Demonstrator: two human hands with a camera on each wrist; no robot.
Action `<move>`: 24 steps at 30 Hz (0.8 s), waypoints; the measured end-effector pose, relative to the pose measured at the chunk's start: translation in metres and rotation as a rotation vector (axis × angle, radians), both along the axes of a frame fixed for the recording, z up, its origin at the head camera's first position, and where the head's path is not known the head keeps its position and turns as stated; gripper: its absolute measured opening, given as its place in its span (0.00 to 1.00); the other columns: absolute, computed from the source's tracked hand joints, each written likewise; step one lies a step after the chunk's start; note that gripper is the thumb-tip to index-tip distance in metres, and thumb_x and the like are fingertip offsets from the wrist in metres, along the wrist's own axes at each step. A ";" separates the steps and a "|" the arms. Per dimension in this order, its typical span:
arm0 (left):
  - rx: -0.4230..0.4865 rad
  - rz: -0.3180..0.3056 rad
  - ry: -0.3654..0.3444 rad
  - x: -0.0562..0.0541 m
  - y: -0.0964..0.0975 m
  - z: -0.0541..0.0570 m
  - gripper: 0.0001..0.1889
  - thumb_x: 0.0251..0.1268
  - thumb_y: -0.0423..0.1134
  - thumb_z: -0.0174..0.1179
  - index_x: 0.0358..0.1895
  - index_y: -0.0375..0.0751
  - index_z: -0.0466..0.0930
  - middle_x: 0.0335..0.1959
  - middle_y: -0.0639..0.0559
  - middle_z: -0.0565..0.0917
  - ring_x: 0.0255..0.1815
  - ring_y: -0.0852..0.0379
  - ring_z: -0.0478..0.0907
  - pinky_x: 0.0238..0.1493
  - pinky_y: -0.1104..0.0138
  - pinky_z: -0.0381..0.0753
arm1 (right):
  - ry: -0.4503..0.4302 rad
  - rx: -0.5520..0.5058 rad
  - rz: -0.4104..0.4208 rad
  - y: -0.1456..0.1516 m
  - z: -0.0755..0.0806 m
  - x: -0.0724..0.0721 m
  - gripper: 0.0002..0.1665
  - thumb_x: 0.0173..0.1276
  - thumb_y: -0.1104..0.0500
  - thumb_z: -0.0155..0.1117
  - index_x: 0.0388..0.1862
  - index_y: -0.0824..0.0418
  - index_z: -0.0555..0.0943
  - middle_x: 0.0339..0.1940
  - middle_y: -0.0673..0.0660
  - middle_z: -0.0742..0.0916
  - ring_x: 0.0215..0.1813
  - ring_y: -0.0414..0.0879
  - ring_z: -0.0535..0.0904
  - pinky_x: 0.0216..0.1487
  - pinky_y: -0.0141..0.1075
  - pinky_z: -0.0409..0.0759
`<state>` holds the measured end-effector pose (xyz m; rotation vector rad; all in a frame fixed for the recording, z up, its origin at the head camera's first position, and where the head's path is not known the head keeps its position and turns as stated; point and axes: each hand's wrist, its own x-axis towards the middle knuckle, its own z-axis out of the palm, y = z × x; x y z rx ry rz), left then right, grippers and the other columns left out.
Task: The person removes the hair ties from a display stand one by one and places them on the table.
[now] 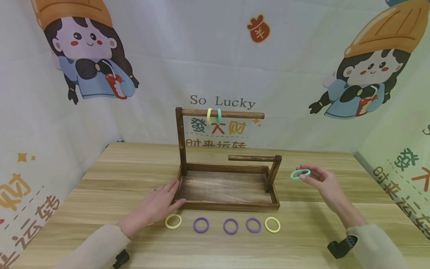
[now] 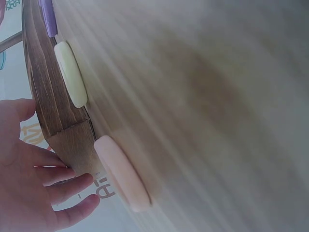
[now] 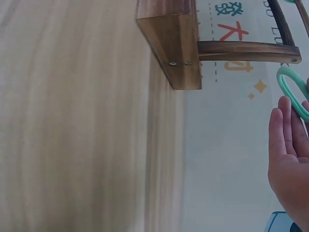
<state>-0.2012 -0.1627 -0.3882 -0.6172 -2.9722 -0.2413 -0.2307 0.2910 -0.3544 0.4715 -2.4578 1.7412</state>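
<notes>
My right hand pinches a mint-green ring between thumb and fingers, in the air right of a dark wooden stand. The same ring shows beside the fingers in the right wrist view. My left hand rests against the stand's left end, thumb at the front rim and fingers extended along the side. A yellow ring and a green ring hang on the stand's upper bar. The lower bar holds no ring.
In front of the stand lie two yellow rings, one at the left and one at the right, with three purple rings between them. A peach ring lies near my left hand in the left wrist view. A printed cloth hangs behind the table.
</notes>
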 end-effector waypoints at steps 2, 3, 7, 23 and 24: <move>0.000 0.000 -0.001 0.000 0.000 0.000 0.35 0.64 0.55 0.45 0.62 0.27 0.59 0.62 0.35 0.61 0.58 0.36 0.60 0.50 0.44 0.62 | -0.007 0.007 0.003 0.002 -0.005 0.002 0.24 0.64 0.56 0.56 0.55 0.68 0.68 0.48 0.52 0.80 0.49 0.40 0.75 0.47 0.26 0.70; -0.001 0.000 -0.002 0.000 0.000 0.000 0.35 0.64 0.55 0.45 0.62 0.27 0.59 0.62 0.35 0.61 0.58 0.36 0.60 0.50 0.44 0.62 | -0.007 0.006 0.005 0.002 -0.006 0.003 0.25 0.64 0.56 0.56 0.55 0.69 0.68 0.48 0.52 0.80 0.49 0.40 0.75 0.47 0.26 0.70; 0.004 0.001 -0.014 0.000 0.000 0.001 0.35 0.64 0.55 0.45 0.62 0.27 0.58 0.62 0.35 0.60 0.59 0.36 0.59 0.51 0.44 0.61 | -0.015 -0.005 0.032 0.000 -0.009 0.011 0.24 0.65 0.59 0.55 0.55 0.72 0.66 0.48 0.54 0.80 0.49 0.40 0.75 0.46 0.26 0.71; 0.004 0.005 -0.022 0.001 0.000 0.001 0.35 0.64 0.55 0.44 0.62 0.28 0.58 0.63 0.35 0.59 0.59 0.36 0.59 0.52 0.43 0.60 | -0.176 0.065 0.225 0.007 -0.030 0.023 0.22 0.64 0.62 0.54 0.54 0.74 0.67 0.48 0.65 0.78 0.48 0.47 0.76 0.47 0.32 0.70; 0.004 0.006 -0.019 0.001 0.000 0.001 0.35 0.64 0.55 0.44 0.62 0.28 0.58 0.63 0.35 0.59 0.59 0.36 0.59 0.52 0.43 0.60 | -0.181 0.070 0.240 0.007 -0.031 0.023 0.22 0.64 0.62 0.54 0.54 0.74 0.67 0.47 0.65 0.78 0.48 0.47 0.76 0.47 0.32 0.70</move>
